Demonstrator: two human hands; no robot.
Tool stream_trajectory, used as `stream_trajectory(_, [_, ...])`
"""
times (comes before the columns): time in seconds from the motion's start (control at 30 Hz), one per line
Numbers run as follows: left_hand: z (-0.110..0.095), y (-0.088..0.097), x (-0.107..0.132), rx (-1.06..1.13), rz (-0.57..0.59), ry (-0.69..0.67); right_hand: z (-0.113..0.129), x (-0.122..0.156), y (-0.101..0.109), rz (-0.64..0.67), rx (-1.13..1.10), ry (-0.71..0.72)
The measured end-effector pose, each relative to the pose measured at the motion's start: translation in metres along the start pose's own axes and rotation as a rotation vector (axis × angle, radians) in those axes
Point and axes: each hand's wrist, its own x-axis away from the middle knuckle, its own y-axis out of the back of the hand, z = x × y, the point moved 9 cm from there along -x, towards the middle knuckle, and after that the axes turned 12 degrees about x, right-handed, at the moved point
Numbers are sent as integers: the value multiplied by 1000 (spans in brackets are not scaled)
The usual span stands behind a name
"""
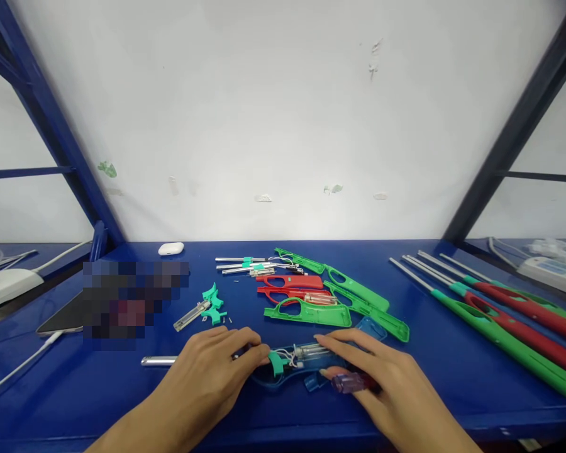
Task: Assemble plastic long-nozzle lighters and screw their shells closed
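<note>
An opened blue see-through gas lighter shell (327, 363) lies before me. In it are a clear fuel tank (311, 350), a turquoise trigger (277, 363) and white wires. My left hand (217, 368) is closed around the front of this lighter, thumb and forefinger pinched beside the trigger. A metal nozzle tube (158, 361) sticks out to the left from beneath it. My right hand (380, 371) grips the rear, its forefinger tip on the fuel tank. A purple translucent handle (349, 382), probably a screwdriver's, is held under those fingers; its other end is hidden.
Behind lie green half shells (311, 313), red half shells (290, 282) and metal tubes (240, 259). Loose turquoise triggers (212, 308) and a fuel tank (191, 316) sit left. Whole lighters (504, 340) line the right. A white case (171, 248) and tablet (63, 314) stand left.
</note>
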Motion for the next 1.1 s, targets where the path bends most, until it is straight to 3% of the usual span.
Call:
stream_trajectory(0.2, [3,-4,0,23,64,82,2,-2,1,-1,-16,-3])
stream_trajectory(0.33, [6,16,-1,8,-1,127,3,-3,5,-5,-21,-12])
stream_trajectory(0.47, [41,38,2,7,-50,299,5,-4,6,-3,-17,1])
stream_trajectory(0.53, [64,38,5,-42,-10,414,5,-4,4,1,-5,3])
stream_trajectory(0.6, [74,33,6,-77,24,457,3,-3,3,-7,-3,-8])
stream_trajectory(0.67, [69,24,5,-83,43,445,1,-3,3,-22,-12,-13])
stream_trajectory(0.87, [21,-12,4,76,204,364,-1,-1,-1,-8,-13,-15])
stream_trajectory(1.1, [14,-21,5,-10,271,277,3,-4,3,2,9,10])
